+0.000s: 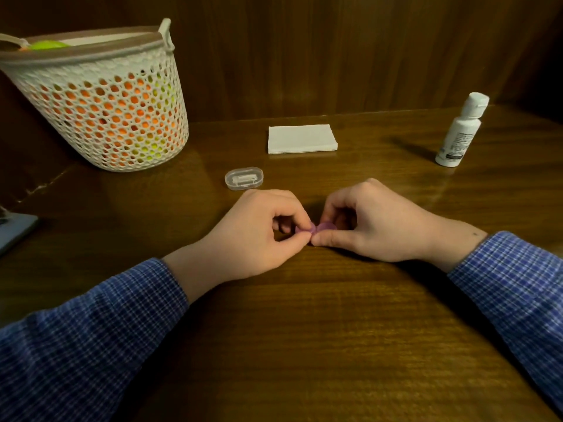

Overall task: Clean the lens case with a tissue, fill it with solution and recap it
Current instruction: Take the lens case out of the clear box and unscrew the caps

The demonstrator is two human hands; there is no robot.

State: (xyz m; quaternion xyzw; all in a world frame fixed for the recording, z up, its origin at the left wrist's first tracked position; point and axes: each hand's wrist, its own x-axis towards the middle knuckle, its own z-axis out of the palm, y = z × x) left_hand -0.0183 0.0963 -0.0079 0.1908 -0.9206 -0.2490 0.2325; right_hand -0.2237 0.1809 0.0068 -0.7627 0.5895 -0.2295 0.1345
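Purple lens case is held low over the table, centre-front, pinched from both sides. L end is gripped by left hand w/ thumb + curled fingers; R end is gripped by right hand, thumb laid along the near edge, fingers curled over the top. Both hands are thus closed around the case, neither relaxed. Wrists seem rested on the wood, prob. for steadiness on such a small item. Whether the caps are on or being twisted can't be told: the case is mostly hidden by fingers.

Two-handed hold is judged as prep for uncapping: one side is braced so the other can be turned. The task looks to be at its start, since the tissue is untouched and the bottle is capped.

Folded white tissue is laid flat beyond the hands, mid-table, w/in easy reach for the wipe step. Solution bottle is stood upright at far R, cap on, well apart from the hands; kept out of the way until filling is needed.

Small clear plastic box is lying just beyond the left hand, lid closed, contents unclear. White mesh basket is stood far L w/ orange + green items inside, not part of the job. A grey flat object is partly seen at the L edge; unidentifiable.
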